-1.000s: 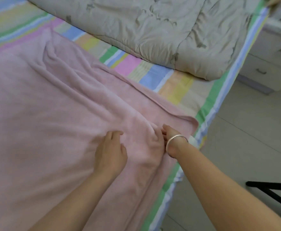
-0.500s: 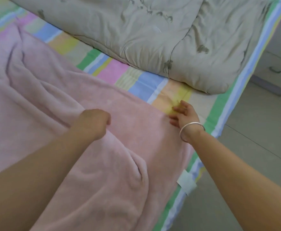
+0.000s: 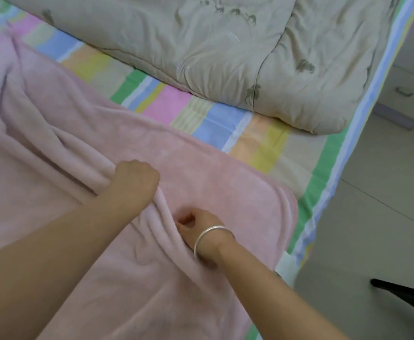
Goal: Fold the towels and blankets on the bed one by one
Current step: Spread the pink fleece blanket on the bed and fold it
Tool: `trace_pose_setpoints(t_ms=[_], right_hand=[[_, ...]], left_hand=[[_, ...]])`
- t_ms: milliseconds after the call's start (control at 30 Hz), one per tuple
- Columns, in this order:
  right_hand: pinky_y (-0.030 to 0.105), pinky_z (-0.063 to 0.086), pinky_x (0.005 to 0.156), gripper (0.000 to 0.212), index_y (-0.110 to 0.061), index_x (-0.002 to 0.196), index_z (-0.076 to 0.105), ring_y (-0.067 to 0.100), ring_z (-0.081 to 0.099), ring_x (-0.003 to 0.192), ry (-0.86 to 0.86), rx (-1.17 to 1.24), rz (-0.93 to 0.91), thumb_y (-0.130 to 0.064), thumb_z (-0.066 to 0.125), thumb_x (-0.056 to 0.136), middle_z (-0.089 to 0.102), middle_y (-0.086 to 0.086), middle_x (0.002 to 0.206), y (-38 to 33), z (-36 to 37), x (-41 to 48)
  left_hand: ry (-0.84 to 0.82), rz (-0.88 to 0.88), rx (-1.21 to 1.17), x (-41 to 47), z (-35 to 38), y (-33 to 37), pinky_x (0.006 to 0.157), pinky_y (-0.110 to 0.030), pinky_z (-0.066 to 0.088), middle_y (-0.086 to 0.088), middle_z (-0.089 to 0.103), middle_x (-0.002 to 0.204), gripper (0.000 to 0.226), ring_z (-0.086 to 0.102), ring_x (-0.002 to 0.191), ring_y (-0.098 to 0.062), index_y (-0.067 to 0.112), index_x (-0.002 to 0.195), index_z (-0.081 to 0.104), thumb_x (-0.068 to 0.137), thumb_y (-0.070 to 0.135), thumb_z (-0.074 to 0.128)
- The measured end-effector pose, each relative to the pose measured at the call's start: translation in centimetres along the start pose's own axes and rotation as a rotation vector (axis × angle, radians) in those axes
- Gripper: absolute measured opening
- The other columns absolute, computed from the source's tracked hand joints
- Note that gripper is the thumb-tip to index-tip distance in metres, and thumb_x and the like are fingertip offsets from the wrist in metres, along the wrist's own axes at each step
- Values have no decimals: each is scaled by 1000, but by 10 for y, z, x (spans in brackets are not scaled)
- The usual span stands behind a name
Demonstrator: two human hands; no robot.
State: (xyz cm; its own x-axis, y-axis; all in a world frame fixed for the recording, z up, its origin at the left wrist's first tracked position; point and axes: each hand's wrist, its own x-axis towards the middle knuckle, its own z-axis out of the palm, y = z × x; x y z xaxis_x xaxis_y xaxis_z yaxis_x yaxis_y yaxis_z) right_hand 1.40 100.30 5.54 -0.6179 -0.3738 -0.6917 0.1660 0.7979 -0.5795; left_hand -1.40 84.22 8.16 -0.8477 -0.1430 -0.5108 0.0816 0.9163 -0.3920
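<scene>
Now, left hand (image 3: 134,182) and right hand (image 3: 197,225) clench the blanket (image 3: 225,173).
Fingers clamped on one ridge; best pulled evenly.

No legible text; white tag (image 3: 285,264) unreadable.

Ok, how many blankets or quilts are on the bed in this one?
2. The pink blanket lies spread on the near side; the beige quilt lies bunched at the far side. More may be hidden outside the frame.

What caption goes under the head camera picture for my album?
Left hand and right hand grip the pink blanket on the striped bed.
</scene>
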Motion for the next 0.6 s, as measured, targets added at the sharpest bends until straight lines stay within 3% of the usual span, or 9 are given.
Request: trace_pose_setpoints(t_ms=[67, 133, 233, 300, 400, 433, 500, 600], right_hand=[[26, 46, 81, 25, -23, 98, 69, 20, 62, 92, -98, 63, -5, -44, 58, 90, 69, 0, 96, 5, -2, -4], [22, 42, 75, 29, -17, 108, 70, 13, 60, 89, -53, 142, -4, -38, 60, 90, 65, -4, 91, 15, -21, -11], [27, 43, 69, 9, -22, 85, 67, 11, 58, 76, 398, 161, -28, -31, 65, 85, 62, -9, 77, 46, -66, -19], [27, 43, 65, 11, -21, 73, 61, 9, 53, 64, 593, 241, -28, -22, 68, 80, 58, -10, 67, 67, -86, -22], [34, 50, 68, 21, -19, 65, 59, 15, 55, 63, 470, 426, 4, -11, 66, 83, 59, -6, 62, 83, -94, -17], [39, 52, 71, 22, -16, 66, 59, 19, 57, 65, 405, 512, 25, -13, 66, 86, 60, -2, 62, 85, -95, -14], [37, 54, 72, 26, -11, 67, 60, 23, 59, 65, 321, 555, 85, -21, 62, 92, 62, 3, 63, 80, -98, -10], [30, 40, 62, 29, -10, 72, 62, 22, 53, 68, 248, 78, 105, -25, 55, 95, 58, 4, 67, 75, -97, -2]], left_hand=[[185, 4, -118, 3, -10, -1, 75, -34, 41, -5, 53, 115, 21, 54, 111, -26, 17, 112, 57, 95, 13, 43], [336, 34, -181, 9, -19, 2, 66, -36, 33, -7, 50, 108, 18, 50, 105, -29, 15, 104, 53, 88, 7, 49], [505, 59, -267, 20, -27, 9, 69, -37, 32, -8, 53, 96, 18, 49, 97, -31, 12, 88, 57, 79, -3, 55], [543, -5, -435, 27, -33, 17, 70, -36, 32, -8, 55, 93, 18, 51, 95, -32, 15, 76, 50, 80, -2, 55], [347, -10, -697, 41, -35, 29, 77, -35, 42, -7, 62, 104, 16, 56, 101, -33, 22, 82, 52, 85, 6, 52], [247, 27, -714, 47, -31, 32, 83, -35, 45, -7, 64, 110, 13, 57, 105, -32, 23, 90, 56, 86, 10, 53], [83, 92, -652, 54, -25, 33, 94, -35, 46, -5, 63, 120, 21, 56, 113, -28, 21, 109, 59, 88, 18, 56], [-90, 200, -501, 56, -28, 29, 100, -32, 42, -1, 57, 130, 36, 53, 119, -23, 23, 123, 55, 87, 21, 60]])
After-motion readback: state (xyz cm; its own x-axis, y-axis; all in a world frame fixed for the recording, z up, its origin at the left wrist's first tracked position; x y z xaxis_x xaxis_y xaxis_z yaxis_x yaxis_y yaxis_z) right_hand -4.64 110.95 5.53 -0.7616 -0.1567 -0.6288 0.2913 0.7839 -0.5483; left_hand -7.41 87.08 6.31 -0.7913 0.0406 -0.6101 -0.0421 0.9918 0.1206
